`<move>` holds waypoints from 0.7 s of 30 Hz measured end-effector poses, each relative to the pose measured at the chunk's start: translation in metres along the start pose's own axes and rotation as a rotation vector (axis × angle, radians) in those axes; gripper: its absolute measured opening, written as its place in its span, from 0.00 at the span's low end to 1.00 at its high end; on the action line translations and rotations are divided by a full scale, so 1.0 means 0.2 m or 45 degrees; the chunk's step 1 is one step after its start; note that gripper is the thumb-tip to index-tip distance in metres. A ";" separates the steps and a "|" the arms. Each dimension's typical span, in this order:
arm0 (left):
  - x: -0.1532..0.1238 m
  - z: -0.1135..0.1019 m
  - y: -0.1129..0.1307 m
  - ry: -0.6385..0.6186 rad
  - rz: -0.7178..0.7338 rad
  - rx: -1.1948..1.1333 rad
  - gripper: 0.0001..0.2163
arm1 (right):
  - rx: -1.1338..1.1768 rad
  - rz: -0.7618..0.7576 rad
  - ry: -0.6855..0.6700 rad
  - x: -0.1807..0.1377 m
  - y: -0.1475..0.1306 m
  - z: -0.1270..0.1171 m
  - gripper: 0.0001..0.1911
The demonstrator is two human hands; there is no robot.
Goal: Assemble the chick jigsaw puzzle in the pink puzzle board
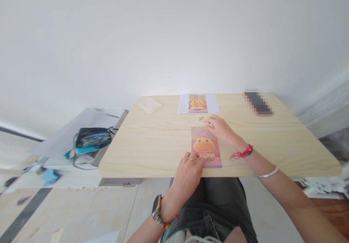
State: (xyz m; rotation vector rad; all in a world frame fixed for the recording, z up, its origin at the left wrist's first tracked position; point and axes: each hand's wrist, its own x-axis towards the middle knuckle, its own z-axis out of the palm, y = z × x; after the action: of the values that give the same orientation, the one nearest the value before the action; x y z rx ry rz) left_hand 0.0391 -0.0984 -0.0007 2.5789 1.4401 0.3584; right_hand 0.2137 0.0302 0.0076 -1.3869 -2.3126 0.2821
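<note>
A picture jigsaw puzzle (203, 141) with an orange figure in a pink hat lies near the table's front edge. My left hand (189, 170) rests on its lower left part, fingers laid over the surface and hiding that corner. Beyond the puzzle's top edge, my right hand (219, 127) has thumb and forefinger drawn together in a pinch; what is between them is too small to make out. Just left of those fingertips lies a small loose puzzle piece (201, 118). A white sheet (213, 104) printed with the same picture lies farther back.
The pale wooden table (152, 141) stands against a white wall. A pixelated dark phone-like object (258, 103) lies at its back right, and a thin pale sheet (150, 105) at its back left. Left of the table, a dark bag-like item (93, 138) sits on a lower surface.
</note>
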 end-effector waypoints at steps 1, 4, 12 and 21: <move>0.00 0.00 0.00 0.004 -0.008 -0.014 0.12 | -0.056 0.039 -0.008 0.05 0.01 0.01 0.10; 0.01 0.00 0.00 0.034 -0.035 -0.037 0.10 | -0.245 0.148 -0.052 0.13 -0.01 0.03 0.11; 0.02 0.01 0.00 0.140 -0.024 -0.158 0.08 | -0.391 0.224 -0.173 0.19 -0.01 0.06 0.12; 0.07 -0.02 -0.15 0.364 -0.145 -0.255 0.11 | -0.084 -0.236 -0.155 0.03 -0.03 0.00 0.09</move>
State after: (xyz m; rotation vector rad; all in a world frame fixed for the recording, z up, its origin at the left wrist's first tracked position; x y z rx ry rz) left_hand 0.0210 -0.0708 -0.0027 2.3464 1.5408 0.8376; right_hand 0.2073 0.0324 0.0110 -1.2047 -2.5512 0.2408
